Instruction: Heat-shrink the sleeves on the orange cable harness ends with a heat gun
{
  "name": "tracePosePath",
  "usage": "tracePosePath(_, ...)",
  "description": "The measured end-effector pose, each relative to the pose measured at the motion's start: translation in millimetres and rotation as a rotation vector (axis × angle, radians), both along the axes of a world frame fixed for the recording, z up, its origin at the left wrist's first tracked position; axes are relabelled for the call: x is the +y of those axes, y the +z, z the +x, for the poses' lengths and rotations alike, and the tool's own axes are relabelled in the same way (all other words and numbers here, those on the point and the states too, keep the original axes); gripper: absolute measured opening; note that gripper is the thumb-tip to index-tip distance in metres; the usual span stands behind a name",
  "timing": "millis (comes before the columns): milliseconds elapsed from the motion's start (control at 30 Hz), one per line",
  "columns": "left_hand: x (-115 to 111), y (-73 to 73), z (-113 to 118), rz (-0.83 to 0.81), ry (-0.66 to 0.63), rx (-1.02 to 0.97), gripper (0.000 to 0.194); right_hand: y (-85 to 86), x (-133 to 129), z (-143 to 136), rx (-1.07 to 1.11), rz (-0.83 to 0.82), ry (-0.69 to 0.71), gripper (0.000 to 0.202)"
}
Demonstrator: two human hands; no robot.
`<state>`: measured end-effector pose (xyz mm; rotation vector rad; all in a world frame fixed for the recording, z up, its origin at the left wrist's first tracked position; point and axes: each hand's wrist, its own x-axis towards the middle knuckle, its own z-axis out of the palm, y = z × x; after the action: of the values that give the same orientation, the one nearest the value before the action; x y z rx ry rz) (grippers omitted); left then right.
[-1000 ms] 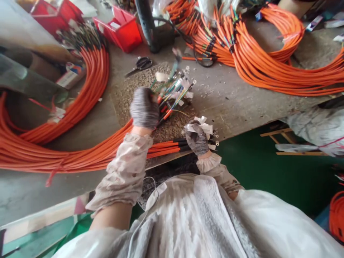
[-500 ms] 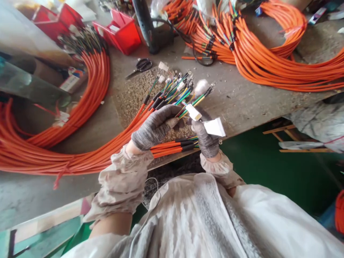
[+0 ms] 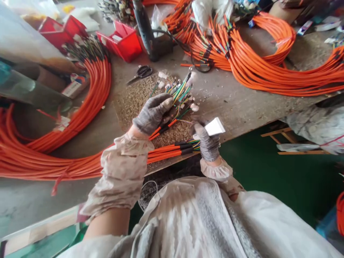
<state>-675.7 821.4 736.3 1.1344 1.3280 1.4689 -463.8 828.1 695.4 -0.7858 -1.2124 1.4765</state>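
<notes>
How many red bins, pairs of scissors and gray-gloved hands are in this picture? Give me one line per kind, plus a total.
Red bins: 2
Scissors: 1
Gray-gloved hands, left and right: 2
Total: 5

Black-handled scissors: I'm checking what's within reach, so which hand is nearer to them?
Left. The left hand is below the black-handled scissors in the picture, slightly to their right; the right hand is lower and much farther to the right.
</notes>
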Motion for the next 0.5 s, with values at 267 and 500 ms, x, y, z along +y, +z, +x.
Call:
tracePosePath(267, -57.7, 18.4, 53.2, 0.104, 0.082, 0.110, 0.041, 23.4, -0.1, -16.1, -0.103, 0.435, -0.124, 0.006)
tracePosePath(500, -105.8, 48.0, 36.5, 0.186, 0.244, 0.218, 0.035, 40.7, -22.2, -17.7, -0.031, 0.690, 0.012, 0.007)
